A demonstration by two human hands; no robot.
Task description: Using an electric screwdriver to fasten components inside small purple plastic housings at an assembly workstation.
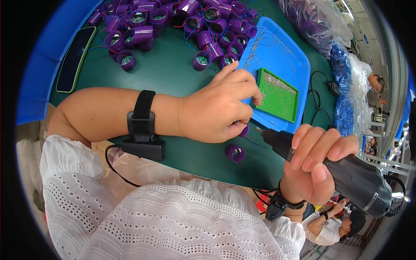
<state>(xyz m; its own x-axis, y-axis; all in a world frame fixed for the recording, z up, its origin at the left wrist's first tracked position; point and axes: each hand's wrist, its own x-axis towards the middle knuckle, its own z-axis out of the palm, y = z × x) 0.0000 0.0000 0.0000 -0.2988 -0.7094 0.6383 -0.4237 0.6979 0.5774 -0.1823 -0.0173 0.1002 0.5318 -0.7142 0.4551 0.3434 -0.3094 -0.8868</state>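
My left hand (219,106) is curled, knuckles up, beside the blue tray. A bit of a purple round housing (245,130) peeks out by its thumb, and the hand hides the rest. My right hand (318,158) wraps round a black electric screwdriver (357,182). The driver's nose points left toward that housing, its bit close to the left fingertips. Whether the bit touches anything is hidden. Just below, another purple housing (235,152) with a wire sits on the green table near its front edge.
Purple housings (143,34) with red and blue wires are heaped at the back. A green perforated tray (279,97) of small screws lies in a blue tray (299,60). A phone (76,60) rests at left beside a blue bin (41,56). Bagged parts (320,21) line the right; co-workers sit beyond.
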